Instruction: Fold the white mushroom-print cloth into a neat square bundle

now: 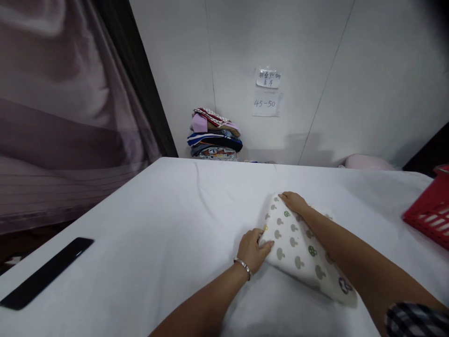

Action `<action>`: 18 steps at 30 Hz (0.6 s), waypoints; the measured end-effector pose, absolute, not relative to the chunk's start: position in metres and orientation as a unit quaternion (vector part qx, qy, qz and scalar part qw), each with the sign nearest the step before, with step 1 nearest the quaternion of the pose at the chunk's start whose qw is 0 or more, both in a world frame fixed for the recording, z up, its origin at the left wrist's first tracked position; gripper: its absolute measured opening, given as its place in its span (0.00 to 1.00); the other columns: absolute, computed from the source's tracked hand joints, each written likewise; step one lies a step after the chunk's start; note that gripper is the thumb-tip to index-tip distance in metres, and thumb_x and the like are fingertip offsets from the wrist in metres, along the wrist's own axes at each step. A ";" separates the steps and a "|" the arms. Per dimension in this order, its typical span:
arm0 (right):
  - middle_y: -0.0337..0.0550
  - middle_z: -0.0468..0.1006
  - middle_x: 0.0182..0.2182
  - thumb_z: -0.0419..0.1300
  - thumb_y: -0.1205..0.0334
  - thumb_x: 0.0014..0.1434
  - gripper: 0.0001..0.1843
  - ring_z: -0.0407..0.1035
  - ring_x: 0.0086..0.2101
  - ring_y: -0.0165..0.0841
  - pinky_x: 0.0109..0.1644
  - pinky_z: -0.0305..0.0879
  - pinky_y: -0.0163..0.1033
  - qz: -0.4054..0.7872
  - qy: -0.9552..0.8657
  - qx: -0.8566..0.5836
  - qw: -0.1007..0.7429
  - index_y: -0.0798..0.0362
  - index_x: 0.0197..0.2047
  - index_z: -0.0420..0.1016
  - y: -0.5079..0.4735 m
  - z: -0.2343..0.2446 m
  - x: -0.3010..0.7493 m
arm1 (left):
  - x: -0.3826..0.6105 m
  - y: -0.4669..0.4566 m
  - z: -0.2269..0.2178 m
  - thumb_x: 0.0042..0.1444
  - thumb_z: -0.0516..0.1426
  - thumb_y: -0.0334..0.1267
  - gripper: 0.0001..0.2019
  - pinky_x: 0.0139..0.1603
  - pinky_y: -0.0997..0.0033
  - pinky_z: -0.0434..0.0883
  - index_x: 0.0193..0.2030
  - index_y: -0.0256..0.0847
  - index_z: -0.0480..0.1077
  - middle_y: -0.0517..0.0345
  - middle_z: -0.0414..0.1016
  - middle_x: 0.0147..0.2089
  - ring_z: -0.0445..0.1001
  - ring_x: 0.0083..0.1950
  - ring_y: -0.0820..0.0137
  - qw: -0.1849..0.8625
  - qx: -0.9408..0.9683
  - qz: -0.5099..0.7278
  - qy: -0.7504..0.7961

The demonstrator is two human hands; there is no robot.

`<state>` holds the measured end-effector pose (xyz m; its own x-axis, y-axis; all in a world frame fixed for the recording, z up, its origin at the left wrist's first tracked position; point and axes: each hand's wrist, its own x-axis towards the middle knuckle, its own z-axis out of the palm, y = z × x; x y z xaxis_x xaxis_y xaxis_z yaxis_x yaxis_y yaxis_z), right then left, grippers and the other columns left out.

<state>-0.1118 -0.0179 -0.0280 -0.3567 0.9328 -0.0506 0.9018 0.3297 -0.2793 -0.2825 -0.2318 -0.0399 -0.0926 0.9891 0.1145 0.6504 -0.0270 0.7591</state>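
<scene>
A folded white cloth with grey and green mushroom-like prints lies at an angle on the white-covered table. My left hand, with a silver bracelet at the wrist, grips its near left corner, thumb on top. At the far left corner, my right hand has its fingers closed over the cloth's upper edge. The right forearm crosses above the cloth and hides part of its right side. Part of the cloth's lower edge is lifted off the table surface.
A stack of folded fabrics stands behind the table against the wall. A red plastic basket is at the right edge. On the left lie a black flat strip and a hanging mauve curtain. Paper notes are on the wall.
</scene>
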 end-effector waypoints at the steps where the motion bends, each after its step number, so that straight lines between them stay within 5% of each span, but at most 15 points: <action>1: 0.48 0.76 0.40 0.40 0.49 0.62 0.24 0.68 0.41 0.38 0.42 0.59 0.37 0.128 -0.814 -0.564 0.056 0.52 0.39 0.73 -0.018 -0.028 -0.112 | -0.283 -0.232 -0.039 0.50 0.55 0.45 0.12 0.38 0.68 0.60 0.38 0.41 0.66 0.58 0.68 0.33 0.65 0.37 0.67 0.246 0.626 0.346 0.654; 18: 0.52 0.76 0.40 0.36 0.38 0.59 0.33 0.69 0.41 0.42 0.41 0.60 0.43 0.095 -0.808 -0.581 0.000 0.53 0.41 0.72 -0.030 -0.021 -0.069 | -0.284 -0.234 -0.039 0.50 0.54 0.46 0.13 0.39 0.68 0.61 0.39 0.41 0.66 0.58 0.68 0.34 0.65 0.38 0.67 0.251 0.623 0.344 0.655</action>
<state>-0.0691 -0.0299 -0.0211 -0.3248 0.9392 -0.1109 0.9393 0.3067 -0.1541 -0.2839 -0.2340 -0.0395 -0.0960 0.9903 0.1000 0.6438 -0.0148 0.7651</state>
